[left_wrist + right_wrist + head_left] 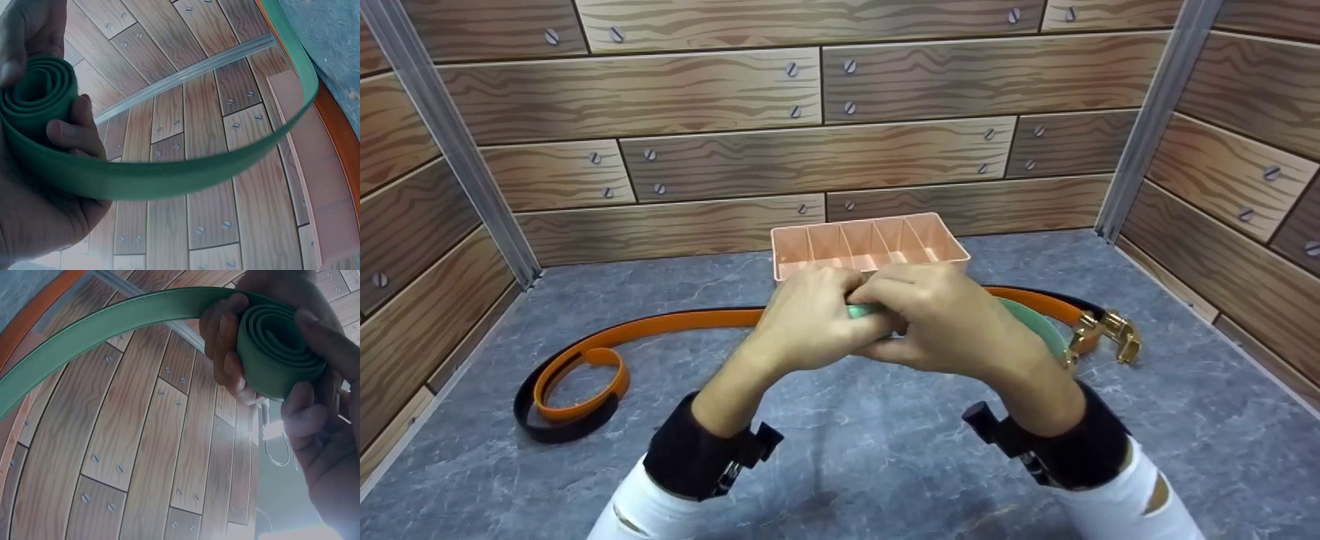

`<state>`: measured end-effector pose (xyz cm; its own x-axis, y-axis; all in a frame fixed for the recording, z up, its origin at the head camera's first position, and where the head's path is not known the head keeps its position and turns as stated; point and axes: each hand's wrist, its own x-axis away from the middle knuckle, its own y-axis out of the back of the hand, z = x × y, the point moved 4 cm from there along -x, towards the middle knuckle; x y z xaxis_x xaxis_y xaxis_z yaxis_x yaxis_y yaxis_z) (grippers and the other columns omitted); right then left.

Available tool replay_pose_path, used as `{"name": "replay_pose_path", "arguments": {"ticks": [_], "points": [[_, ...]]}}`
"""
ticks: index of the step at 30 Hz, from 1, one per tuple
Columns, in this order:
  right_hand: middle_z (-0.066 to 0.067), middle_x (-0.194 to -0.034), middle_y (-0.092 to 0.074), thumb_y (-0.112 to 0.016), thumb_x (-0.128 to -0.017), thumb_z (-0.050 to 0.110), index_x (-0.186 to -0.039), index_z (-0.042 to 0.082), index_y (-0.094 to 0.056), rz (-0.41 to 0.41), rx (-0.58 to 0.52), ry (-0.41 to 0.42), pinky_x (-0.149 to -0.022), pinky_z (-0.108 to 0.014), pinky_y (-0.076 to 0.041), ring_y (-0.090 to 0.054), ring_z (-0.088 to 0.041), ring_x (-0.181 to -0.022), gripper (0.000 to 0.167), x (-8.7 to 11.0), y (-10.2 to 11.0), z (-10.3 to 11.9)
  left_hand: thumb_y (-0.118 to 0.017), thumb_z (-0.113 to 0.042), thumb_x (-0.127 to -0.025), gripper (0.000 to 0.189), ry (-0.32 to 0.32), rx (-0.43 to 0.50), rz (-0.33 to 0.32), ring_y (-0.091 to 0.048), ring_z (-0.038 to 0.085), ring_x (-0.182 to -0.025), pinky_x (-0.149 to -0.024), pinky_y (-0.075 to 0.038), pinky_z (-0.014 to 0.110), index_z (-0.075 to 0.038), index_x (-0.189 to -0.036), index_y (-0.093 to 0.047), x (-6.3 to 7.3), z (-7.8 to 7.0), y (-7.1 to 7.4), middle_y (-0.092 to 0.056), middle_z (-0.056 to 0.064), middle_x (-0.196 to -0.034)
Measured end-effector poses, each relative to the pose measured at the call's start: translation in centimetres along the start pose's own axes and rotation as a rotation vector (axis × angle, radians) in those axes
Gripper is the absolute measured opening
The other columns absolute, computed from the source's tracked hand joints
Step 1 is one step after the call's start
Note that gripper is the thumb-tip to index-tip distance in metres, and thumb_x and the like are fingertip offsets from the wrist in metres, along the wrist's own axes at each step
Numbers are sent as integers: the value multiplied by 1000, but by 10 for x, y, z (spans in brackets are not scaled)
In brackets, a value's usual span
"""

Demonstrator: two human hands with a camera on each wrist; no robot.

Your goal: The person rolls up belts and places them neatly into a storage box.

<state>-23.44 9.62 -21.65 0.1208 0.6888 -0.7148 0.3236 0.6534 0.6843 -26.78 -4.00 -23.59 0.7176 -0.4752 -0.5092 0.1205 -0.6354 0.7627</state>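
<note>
A green belt is wound into a tight roll at one end, and its loose length curves away past the right wrist. My left hand and my right hand meet over the roll and hold it between curled fingers above the table. In the left wrist view the coiled belt shows several layers with fingers round it. From the right wrist, fingers and thumb grip the same coil. In the head view the hands mostly hide the roll.
An orange-and-black belt lies behind the hands, its left end curled. Gold buckles rest at the right. A pink compartment tray stands at the back. Wood-patterned walls enclose the grey table.
</note>
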Motion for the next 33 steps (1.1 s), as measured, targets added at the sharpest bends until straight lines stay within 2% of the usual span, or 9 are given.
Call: {"name": "replay_pose_path", "arguments": {"ticks": [5,11,14,18,22,24,27,30,33], "points": [[-2,-76,-67,-88,-74,20,-91,5,-71,-143,-48,52,-53,-22,-46,-54,-9,-58,28,-3,2,-1,-64,-44,-88,25,-52,209,-40,-50,3,-56,-51,-42,25,-23,-75,-69,4,0,7,-58,-13,-65],[-1,-70,-64,-88,-76,28,-92,5,-71,-191,-117,37,-49,-20,-41,-48,-7,-52,33,-3,5,-4,-64,-43,-94,37,-162,577,93,-55,9,-61,-55,-47,25,-9,-83,-69,1,3,5,-63,-2,-73],[0,-73,-65,-89,-74,24,-94,6,-71,-154,-122,20,-54,-20,-45,-53,-7,-57,32,-2,5,-5,-69,-46,-89,33,-97,518,65,-55,9,-58,-52,-47,26,-14,-80,-67,1,4,5,-62,-4,-70],[-2,-89,-71,-90,-71,20,-99,6,-72,-71,-19,16,-68,-25,-55,-66,-13,-74,35,-2,3,-1,-72,-50,-81,29,29,214,-9,-51,5,-57,-52,-43,26,-24,-72,-60,1,3,5,-55,-12,-63],[-5,-92,-73,-89,-71,22,-98,4,-72,-59,112,43,-73,-30,-58,-70,-18,-81,37,-1,1,3,-69,-46,-78,28,40,54,-64,-47,4,-54,-51,-38,25,-24,-67,-56,0,2,3,-49,-13,-59],[-5,-87,-71,-89,-71,23,-95,4,-71,-85,125,50,-67,-28,-57,-67,-16,-73,34,-2,1,3,-67,-43,-80,24,25,93,-71,-47,4,-54,-50,-38,24,-24,-67,-59,0,1,3,-51,-13,-60],[-4,-79,-68,-89,-72,24,-92,5,-71,-142,62,43,-57,-25,-51,-59,-12,-61,33,-2,3,0,-66,-40,-85,22,18,281,-45,-50,6,-55,-51,-41,24,-22,-72,-67,0,1,5,-58,-11,-63],[-1,-70,-64,-88,-73,25,-88,6,-71,-189,-49,-10,-50,-21,-44,-51,-8,-53,30,-2,5,-6,-65,-36,-89,24,-6,488,-24,-53,8,-60,-54,-44,25,-15,-83,-73,-1,1,6,-65,-5,-71],[-2,-68,-66,-89,-72,21,-86,3,-72,-239,-191,-89,-46,-18,-44,-52,-6,-49,29,-1,8,-13,-57,-41,-96,39,-61,593,-79,-54,10,-66,-59,-45,25,-5,-92,-71,-2,1,7,-65,1,-77]]}}
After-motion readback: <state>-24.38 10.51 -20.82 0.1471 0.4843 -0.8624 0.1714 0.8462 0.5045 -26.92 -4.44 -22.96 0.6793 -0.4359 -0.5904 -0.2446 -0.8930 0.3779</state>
